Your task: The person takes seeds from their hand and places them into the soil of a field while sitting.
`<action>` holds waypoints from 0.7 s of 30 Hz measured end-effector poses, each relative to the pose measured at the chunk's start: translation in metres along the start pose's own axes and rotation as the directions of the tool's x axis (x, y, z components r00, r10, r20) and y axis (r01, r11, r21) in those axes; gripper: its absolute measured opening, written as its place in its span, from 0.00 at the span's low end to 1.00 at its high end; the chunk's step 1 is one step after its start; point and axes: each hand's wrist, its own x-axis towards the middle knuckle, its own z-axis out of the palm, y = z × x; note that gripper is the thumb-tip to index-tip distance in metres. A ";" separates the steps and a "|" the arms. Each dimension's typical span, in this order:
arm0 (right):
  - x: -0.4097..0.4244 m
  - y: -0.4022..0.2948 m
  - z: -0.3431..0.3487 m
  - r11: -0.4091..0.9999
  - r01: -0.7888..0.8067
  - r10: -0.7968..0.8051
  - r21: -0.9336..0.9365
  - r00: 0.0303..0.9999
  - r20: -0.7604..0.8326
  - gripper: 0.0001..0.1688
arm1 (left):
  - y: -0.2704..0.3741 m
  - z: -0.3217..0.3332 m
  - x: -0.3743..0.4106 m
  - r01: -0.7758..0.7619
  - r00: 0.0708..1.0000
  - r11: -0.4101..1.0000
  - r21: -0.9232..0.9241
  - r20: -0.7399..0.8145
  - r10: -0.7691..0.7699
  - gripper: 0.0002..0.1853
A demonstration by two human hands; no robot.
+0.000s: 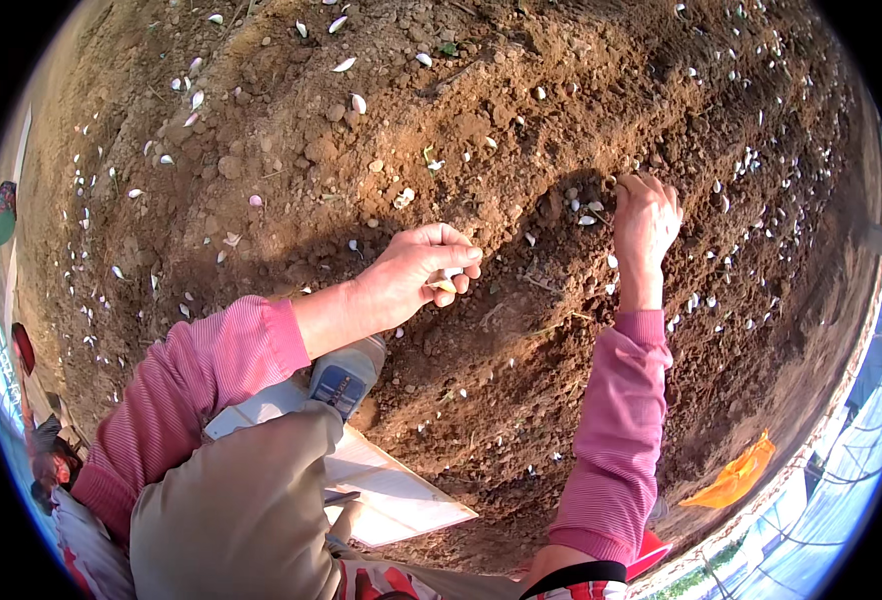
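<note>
My left hand (429,270), in a pink ribbed sleeve, is closed around a few pale garlic cloves (448,279) just above the brown soil (501,322). To the right, my right hand (645,217) reaches down to the soil with its fingertips at the ground; whether they pinch a clove is hidden. Beside it on the left lie several white cloves (586,220) in a shaded hollow. Many more garlic cloves (358,103) are scattered over the loose soil on both sides.
Below my left arm are my bent knee (238,517), a shoe (347,375) and a pale flat board (396,495). An orange piece of plastic (737,474) lies at lower right, with a red object (648,553) near my right sleeve. Another person (54,465) is partly visible at far left.
</note>
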 end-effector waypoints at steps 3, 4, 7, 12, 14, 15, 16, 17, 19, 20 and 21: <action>-0.019 -0.015 -0.018 0.991 0.107 -0.100 -0.080 0.992 0.082 0.10 | -0.004 0.004 -0.002 0.028 1.000 0.999 0.030 -0.006 -0.027 0.05; -0.021 -0.017 -0.013 0.989 0.114 -0.100 -0.096 0.986 0.133 0.14 | -0.005 0.007 0.000 0.039 0.999 0.999 0.034 0.004 -0.039 0.05; -0.031 -0.012 -0.022 0.995 0.095 -0.096 -0.014 0.994 -0.059 0.09 | -0.006 0.017 0.003 0.052 0.997 0.997 0.049 0.047 -0.054 0.05; -0.085 -0.069 -0.059 0.648 -0.159 0.087 0.744 0.987 0.136 0.05 | -0.004 0.030 0.017 -0.044 0.994 0.998 0.049 0.107 0.038 0.07; -0.108 -0.093 -0.069 0.489 -0.243 0.103 0.838 0.970 0.221 0.09 | -0.005 0.037 0.019 -0.068 0.988 0.997 0.048 0.141 0.061 0.08; -0.117 -0.097 -0.068 0.277 -0.356 0.161 0.892 0.933 0.322 0.12 | -0.005 0.039 0.020 -0.060 0.987 0.996 0.062 0.150 0.050 0.08; -0.121 -0.097 -0.065 0.049 -0.413 0.178 0.909 0.900 0.399 0.14 | -0.004 0.040 0.020 -0.053 0.986 0.996 0.076 0.159 0.040 0.08; -0.125 -0.097 -0.062 -0.183 -0.446 0.176 0.876 0.862 0.475 0.16 | -0.004 0.040 0.020 -0.046 0.986 0.995 0.090 0.167 0.031 0.08; -0.131 -0.100 -0.056 -0.317 -0.413 0.203 0.854 0.850 0.486 0.16 | -0.007 0.041 0.019 -0.060 0.983 0.996 0.069 0.177 0.047 0.08; -0.132 -0.102 -0.054 -0.358 -0.406 0.215 0.841 0.841 0.497 0.16 | -0.007 0.042 0.018 -0.061 0.984 0.997 0.051 0.169 0.052 0.08; -0.132 -0.104 -0.054 -0.396 -0.398 0.226 0.828 0.831 0.508 0.16 | -0.008 0.043 0.018 -0.062 0.985 0.998 0.031 0.162 0.056 0.07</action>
